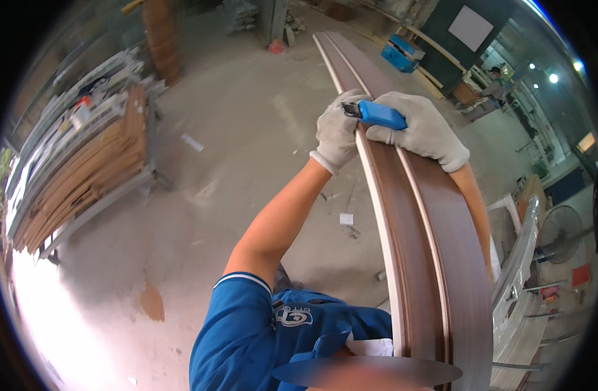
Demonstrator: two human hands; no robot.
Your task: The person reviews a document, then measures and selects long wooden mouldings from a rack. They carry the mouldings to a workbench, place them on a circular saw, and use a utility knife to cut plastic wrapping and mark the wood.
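Note:
Long brown wood-grain boards (410, 215) with pale edges run lengthwise from beside my body toward the far end. My right hand (423, 127), in a light work glove, lies over the boards and is closed round a blue hand tool (382, 115) with a dark end. The exact kind of tool does not show clearly. My left hand (338, 130), also gloved, is closed at the left pale edge of the boards, next to the tool's dark end. Its fingertips are partly hidden.
At the left, a metal rack (103, 208) carries stacked brown boards. A blue crate (402, 53) stands beyond the boards' far end. Another person (491, 94) is at the far right. Nearer on the right are a fan (561, 234) and a rack of pale lengths (524, 326).

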